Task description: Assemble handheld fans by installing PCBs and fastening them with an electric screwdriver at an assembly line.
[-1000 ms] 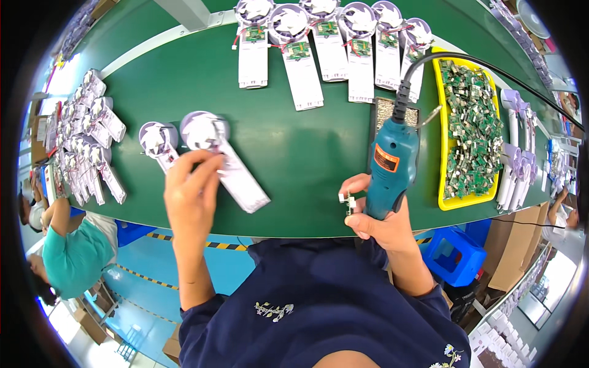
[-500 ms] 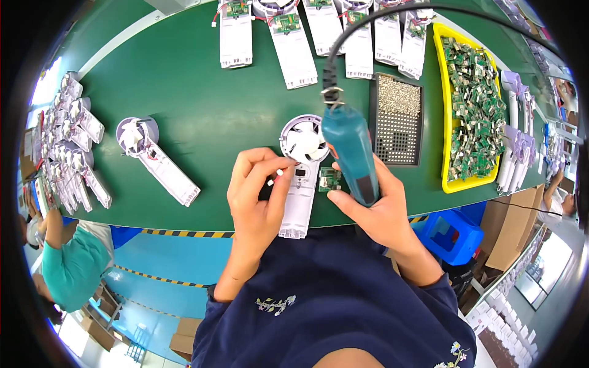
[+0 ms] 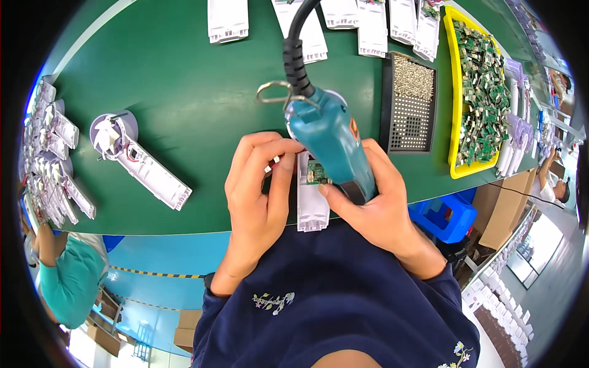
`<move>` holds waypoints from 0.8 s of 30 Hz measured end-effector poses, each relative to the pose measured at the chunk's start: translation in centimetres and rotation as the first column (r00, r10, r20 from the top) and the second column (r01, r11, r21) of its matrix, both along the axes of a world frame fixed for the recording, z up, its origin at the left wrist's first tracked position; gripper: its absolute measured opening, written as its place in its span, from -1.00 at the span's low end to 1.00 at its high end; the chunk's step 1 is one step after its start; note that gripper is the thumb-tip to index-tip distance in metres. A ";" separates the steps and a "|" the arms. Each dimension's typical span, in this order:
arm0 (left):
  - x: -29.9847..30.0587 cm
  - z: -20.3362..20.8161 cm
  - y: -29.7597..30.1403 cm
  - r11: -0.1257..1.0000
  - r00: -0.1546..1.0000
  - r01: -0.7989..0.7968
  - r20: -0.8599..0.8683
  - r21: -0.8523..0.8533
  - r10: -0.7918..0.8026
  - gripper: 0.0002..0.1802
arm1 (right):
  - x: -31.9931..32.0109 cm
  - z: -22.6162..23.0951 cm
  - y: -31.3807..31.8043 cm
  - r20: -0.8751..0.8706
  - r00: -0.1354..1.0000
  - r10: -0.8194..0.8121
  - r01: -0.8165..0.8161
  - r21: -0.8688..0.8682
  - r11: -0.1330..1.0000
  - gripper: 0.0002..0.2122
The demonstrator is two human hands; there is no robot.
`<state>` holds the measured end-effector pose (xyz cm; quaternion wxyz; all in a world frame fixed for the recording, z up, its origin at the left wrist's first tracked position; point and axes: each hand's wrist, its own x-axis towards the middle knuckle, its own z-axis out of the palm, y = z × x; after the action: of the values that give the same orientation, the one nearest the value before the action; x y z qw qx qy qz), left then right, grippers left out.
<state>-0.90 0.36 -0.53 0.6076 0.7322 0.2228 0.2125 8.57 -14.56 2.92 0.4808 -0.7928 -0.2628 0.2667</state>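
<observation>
A white fan housing [image 3: 313, 211] lies before me, its round head mostly hidden under a teal electric screwdriver [image 3: 331, 138]. My right hand [image 3: 386, 214] is closed round this screwdriver, a black cord rising from its far end. The right thumb tip touches a small green circuit board [image 3: 315, 173], which is over the housing's handle; whether it is seated there I cannot tell. Left of the housing, my left hand [image 3: 254, 184] pinches thin wires near the fan head. Small white connectors [image 3: 272, 164] on the wires stick out between its fingers.
Another open fan [image 3: 156, 172] lies to the left, several more piled beyond it [image 3: 58, 153]. White housings [image 3: 227, 21] line the far side. At right stand a black screw tray [image 3: 410, 104] and a yellow bin [image 3: 455, 110] of circuit boards. A co-worker [image 3: 73, 270] is at left.
The circuit board has moved left from beside the housing to over its handle. The screwdriver has tilted left and now covers most of the fan head. My left hand still pinches the wires.
</observation>
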 end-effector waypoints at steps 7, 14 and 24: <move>0.2 0.6 -0.2 0.992 0.998 0.006 -0.060 -0.127 -0.014 -0.89 | 0.1 0.3 0.4 0.017 1.000 -0.021 0.022 -0.065 0.998 -0.69; 0.0 0.8 0.0 0.986 0.986 0.059 -0.147 -0.159 -0.082 -0.88 | 0.0 -0.2 0.2 0.005 0.998 -0.069 0.069 -0.044 0.997 -0.68; 0.3 1.1 -0.2 0.976 0.992 0.033 -0.114 -0.217 -0.059 -0.83 | -0.4 -0.9 0.8 -0.213 0.933 -0.289 0.288 -0.038 0.957 -0.72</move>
<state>-0.58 0.16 0.58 0.6733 0.6786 0.2637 0.1287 8.19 -13.74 2.07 0.5379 -0.7907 -0.0889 0.2786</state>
